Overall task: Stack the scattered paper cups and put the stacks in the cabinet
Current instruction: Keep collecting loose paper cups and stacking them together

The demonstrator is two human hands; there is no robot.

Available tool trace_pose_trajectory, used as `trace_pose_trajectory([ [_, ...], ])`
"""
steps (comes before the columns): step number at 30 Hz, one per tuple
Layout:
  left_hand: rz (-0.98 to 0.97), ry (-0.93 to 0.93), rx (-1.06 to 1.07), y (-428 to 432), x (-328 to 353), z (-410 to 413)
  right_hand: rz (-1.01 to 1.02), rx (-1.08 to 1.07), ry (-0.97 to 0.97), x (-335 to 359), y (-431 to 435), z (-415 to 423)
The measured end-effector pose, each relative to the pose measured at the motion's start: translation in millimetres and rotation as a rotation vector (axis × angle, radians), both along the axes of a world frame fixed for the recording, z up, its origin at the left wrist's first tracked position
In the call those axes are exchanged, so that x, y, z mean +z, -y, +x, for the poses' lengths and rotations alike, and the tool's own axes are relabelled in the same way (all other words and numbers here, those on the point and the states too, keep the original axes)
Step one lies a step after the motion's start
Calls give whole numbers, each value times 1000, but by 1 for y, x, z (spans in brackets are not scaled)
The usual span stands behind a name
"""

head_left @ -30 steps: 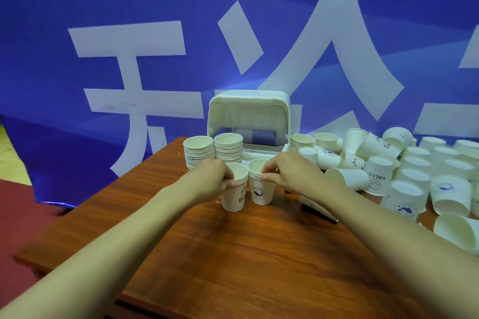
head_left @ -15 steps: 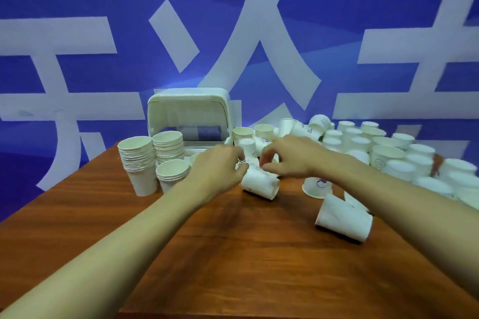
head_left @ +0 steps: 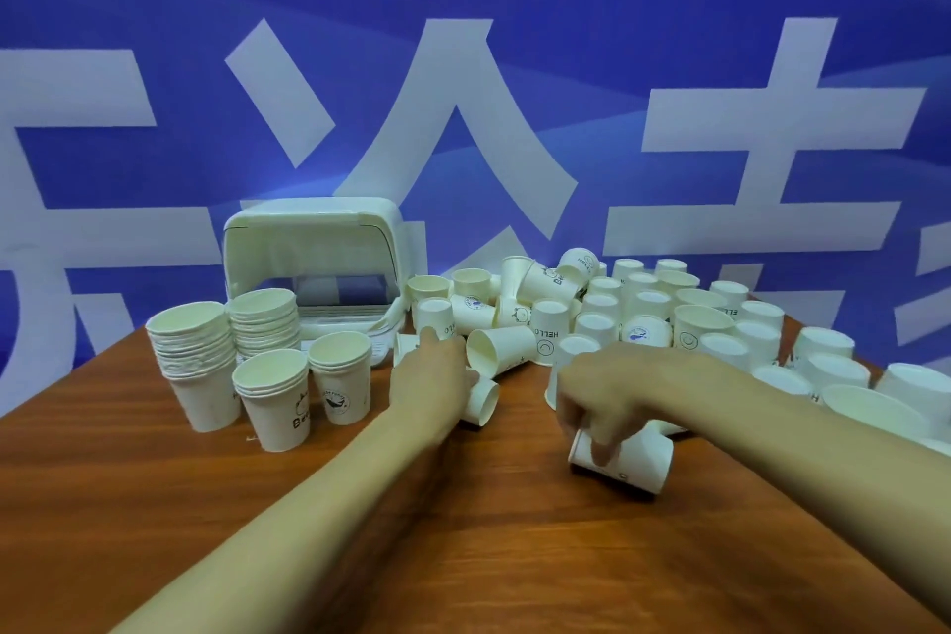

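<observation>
White paper cups fill the right half of the wooden surface (head_left: 360, 530); four upright stacks stand at the left, in front of the open cabinet (head_left: 314, 268). Compared with a second ago, two changes are evident. First, the two upright cups then held side by side are out of the hands, and short stacks (head_left: 280, 396) now stand among the taller ones, which suggests that pair is done. Second, both hands have moved right and taken up toppled cups.

Right hand (head_left: 612, 391): fingers curled downward over a cup lying on its side (head_left: 635, 463), thumb and fingertips pinching its wall from above. The cup touches the surface, mouth toward the right. Half a second ago this hand was farther back, near the left hand, and this cup lay untouched.

Left hand (head_left: 429, 376): closed around a second cup on its side (head_left: 483, 402), whose open rim projects to the right of the fingers. How firmly it is gripped cannot be told, since the hand hides most of the cup.

Task position: stacking stage, early. Many loose cups (head_left: 669, 324) remain, upright, inverted and tipped, just beyond and to the right of both hands. No stack is seen inside the cabinet.

Likely next step: lift both cups, nest one in the other, then add them to a short stack. Thin walls will crush under a hard pinch; a light grip is advised
</observation>
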State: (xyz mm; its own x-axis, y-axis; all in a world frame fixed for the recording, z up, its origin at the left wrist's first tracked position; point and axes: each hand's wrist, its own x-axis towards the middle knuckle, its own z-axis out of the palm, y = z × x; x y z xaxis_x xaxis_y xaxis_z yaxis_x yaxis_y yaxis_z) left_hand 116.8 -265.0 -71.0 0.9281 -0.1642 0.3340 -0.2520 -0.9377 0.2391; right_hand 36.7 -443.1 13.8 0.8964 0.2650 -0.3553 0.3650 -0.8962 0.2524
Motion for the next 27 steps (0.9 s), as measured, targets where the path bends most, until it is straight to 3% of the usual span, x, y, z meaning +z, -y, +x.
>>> trace_pose_trajectory([
  [7,-246,-180,-45,-16,7,13,322,74,170,-10,2,31],
  [11,-128,-81,-125,-21,21,8,303,109,273,-22,0,37],
  [14,124,3,-147,-22,33,-4,312,103,316,-22,0,37],
  [18,304,-29,-178,-21,33,-11,276,88,328,-30,3,38],
  [22,304,-12,-243,-24,23,-14,237,78,296,-34,0,39],
  [27,249,108,-240,-44,33,-21,281,103,406,-22,-12,48],
])
